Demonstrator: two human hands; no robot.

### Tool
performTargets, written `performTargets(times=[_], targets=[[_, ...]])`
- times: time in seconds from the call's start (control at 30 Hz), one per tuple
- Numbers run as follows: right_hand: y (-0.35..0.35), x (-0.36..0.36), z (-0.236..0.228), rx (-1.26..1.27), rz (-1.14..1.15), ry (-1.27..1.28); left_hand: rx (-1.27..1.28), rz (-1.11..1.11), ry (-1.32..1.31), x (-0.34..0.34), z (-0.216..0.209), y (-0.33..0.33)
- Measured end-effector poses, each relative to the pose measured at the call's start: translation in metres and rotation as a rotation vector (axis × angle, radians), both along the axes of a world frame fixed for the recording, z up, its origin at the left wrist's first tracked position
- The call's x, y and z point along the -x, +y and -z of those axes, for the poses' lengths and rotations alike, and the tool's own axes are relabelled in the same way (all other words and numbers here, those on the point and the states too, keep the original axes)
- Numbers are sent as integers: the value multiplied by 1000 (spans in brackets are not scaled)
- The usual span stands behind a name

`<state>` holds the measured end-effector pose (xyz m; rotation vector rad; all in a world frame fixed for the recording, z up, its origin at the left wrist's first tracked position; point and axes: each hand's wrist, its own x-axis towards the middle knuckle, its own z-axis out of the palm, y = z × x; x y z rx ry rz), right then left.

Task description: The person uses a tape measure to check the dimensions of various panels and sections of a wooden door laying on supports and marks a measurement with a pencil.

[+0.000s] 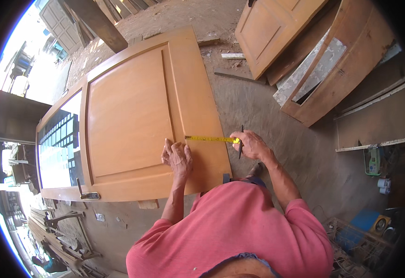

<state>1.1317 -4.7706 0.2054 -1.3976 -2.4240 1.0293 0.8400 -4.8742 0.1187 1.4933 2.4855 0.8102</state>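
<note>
A yellow tape measure (211, 139) is stretched across the plain end of a light brown panelled wooden door (197, 97), which lies flat before me. My right hand (252, 146) is closed around the tape's case just past the door's edge. A thin dark stick, perhaps a pencil (240, 150), also sticks out from its fingers. My left hand (178, 160) rests on the door beside the raised panel moulding, fingers bent but apart. Its thumb side is close to the tape's free end; whether it presses on the tape, I cannot tell. A lever handle (90, 195) sits at the door's near edge.
Dark glass (61, 134) fills the door's left part. More wooden doors (276, 30) and a curved frame (346, 69) lean at the upper right. Wood scraps (59, 236) lie at lower left; a wire crate (350, 245) stands at lower right. A post (98, 25) rises beyond the door.
</note>
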Motion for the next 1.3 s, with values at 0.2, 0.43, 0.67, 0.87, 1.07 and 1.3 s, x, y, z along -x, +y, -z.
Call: performTargets(times=[0.2, 0.43, 0.67, 0.87, 1.07, 1.3], targets=[[-12, -40, 49, 74, 266, 301, 68, 216, 34, -40, -13, 35], [-43, -114, 106, 9, 476, 305, 292, 183, 162, -90, -23, 104], [-57, -154, 143, 226, 473, 246, 219, 249, 192, -95, -17, 114], [-51, -185, 159, 200, 379, 264, 263, 226, 285, -107, -14, 122], [-24, -238, 148, 322, 399, 259, 336, 110, 273, -129, -34, 132], [40, -262, 132, 219, 348, 186, 353, 52, 273, -134, -29, 156]])
